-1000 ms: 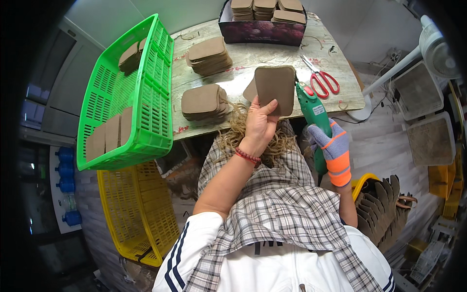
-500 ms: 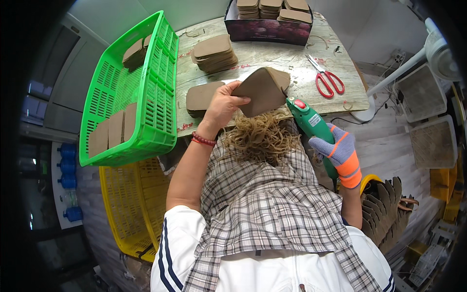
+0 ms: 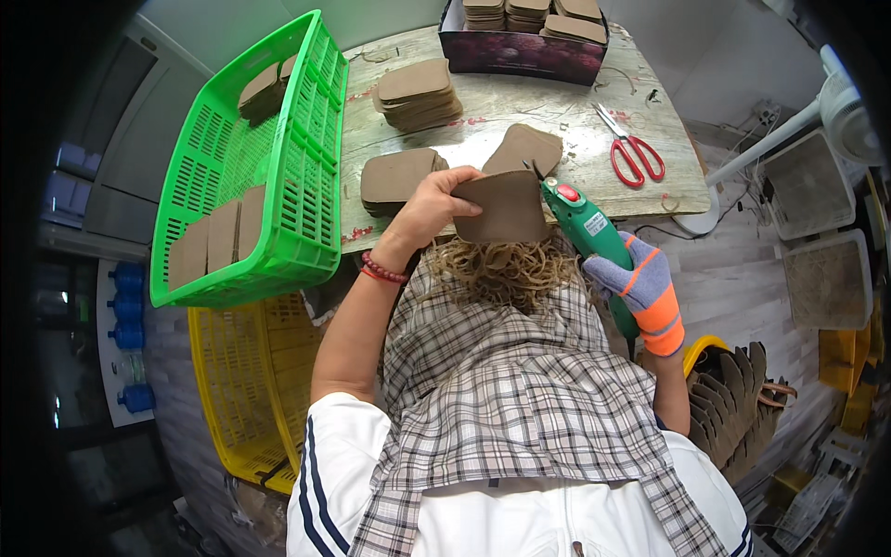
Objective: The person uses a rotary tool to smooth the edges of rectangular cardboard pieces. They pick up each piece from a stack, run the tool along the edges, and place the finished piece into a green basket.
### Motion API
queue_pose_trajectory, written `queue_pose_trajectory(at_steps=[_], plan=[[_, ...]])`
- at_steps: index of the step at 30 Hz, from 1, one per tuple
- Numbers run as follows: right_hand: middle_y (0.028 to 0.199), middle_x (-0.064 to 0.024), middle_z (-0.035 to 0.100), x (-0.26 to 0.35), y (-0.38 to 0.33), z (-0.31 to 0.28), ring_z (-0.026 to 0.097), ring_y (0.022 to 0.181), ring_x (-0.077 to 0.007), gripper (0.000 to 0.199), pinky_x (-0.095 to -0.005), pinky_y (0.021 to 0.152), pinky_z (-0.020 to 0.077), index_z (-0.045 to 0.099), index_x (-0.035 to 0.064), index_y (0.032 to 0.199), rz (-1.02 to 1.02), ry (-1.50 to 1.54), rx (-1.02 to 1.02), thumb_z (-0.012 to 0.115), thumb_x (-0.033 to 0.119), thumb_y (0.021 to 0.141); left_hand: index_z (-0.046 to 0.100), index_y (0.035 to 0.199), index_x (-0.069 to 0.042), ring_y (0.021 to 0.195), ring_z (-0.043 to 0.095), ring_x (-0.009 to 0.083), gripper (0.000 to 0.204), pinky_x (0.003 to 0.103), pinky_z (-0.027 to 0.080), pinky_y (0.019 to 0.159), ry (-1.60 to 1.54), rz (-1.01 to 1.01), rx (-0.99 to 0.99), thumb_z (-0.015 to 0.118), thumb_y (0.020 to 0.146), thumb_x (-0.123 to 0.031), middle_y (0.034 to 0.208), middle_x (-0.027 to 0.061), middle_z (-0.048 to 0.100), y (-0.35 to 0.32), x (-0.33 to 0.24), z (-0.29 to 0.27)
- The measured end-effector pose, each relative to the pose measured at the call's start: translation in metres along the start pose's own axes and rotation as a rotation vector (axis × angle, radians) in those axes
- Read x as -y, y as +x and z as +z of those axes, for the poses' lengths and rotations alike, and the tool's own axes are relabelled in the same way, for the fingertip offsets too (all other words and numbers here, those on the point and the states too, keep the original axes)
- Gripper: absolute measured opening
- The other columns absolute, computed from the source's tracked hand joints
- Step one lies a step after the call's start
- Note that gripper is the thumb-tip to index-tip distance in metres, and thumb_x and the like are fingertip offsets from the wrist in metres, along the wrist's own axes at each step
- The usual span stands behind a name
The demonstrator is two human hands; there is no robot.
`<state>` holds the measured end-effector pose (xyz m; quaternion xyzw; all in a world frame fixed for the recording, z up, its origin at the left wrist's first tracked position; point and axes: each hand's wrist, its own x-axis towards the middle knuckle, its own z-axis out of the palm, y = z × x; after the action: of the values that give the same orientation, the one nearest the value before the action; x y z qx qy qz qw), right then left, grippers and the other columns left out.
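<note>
My left hand [image 3: 434,206] pinches the left edge of a brown piece with rounded corners [image 3: 506,209], held over my lap. My gloved right hand [image 3: 640,290] is wrapped around a green handheld power tool with a red button [image 3: 594,230]. The tool's thin dark tip lies at the piece's upper right corner; whether it touches cannot be made out. Just beyond, a similar loose brown piece [image 3: 527,148] lies on the table. Below the held piece, a tangled heap of thin brown trimmings [image 3: 501,277] rests on my plaid apron [image 3: 492,390].
On the worktable [image 3: 371,135] stand a near stack [image 3: 399,181] and a far stack [image 3: 416,88] of brown pieces. Red-handled scissors [image 3: 637,158] lie at right. A dark box [image 3: 520,58] and green basket [image 3: 306,186] hold more pieces. A yellow basket [image 3: 227,371] sits below.
My left hand has drawn one piece lower and nearer me, apart from the other piece, which now lies on the table. The tool has shifted slightly down and left.
</note>
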<state>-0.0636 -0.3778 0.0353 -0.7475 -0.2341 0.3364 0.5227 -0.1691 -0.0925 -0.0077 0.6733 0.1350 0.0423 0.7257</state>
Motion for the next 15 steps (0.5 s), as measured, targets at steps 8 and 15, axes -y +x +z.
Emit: queue_pose_trajectory(at_steps=[8, 15], plan=[[0.072, -0.0006, 0.061, -0.003, 0.000, 0.003, 0.054, 0.060, -0.0049, 0.036, -0.0204, 0.054, 0.0435, 0.062, -0.0001, 0.102, -0.020, 0.060, 0.058, 0.076, 0.020, 0.075, 0.059, 0.090, -0.004, 0.076, 0.059, 0.0077, 0.026, 0.022, 0.049, 0.069, -0.055, 0.148, -0.199, 0.070, 0.070, 0.009, 0.085, 0.0012, 0.064, 0.000, -0.019, -0.024], [0.073, -0.0001, 0.061, -0.005, 0.001, 0.008, 0.053, 0.061, -0.0041, 0.035, -0.0201, 0.055, 0.0434, 0.062, 0.0000, 0.100, 0.019, 0.077, 0.142, 0.075, 0.021, 0.076, 0.064, 0.088, -0.002, 0.073, 0.060, 0.0078, 0.020, 0.022, 0.049, 0.067, -0.089, 0.136, -0.142, 0.071, 0.071, 0.005, 0.082, 0.0013, 0.066, 0.005, -0.019, -0.030]])
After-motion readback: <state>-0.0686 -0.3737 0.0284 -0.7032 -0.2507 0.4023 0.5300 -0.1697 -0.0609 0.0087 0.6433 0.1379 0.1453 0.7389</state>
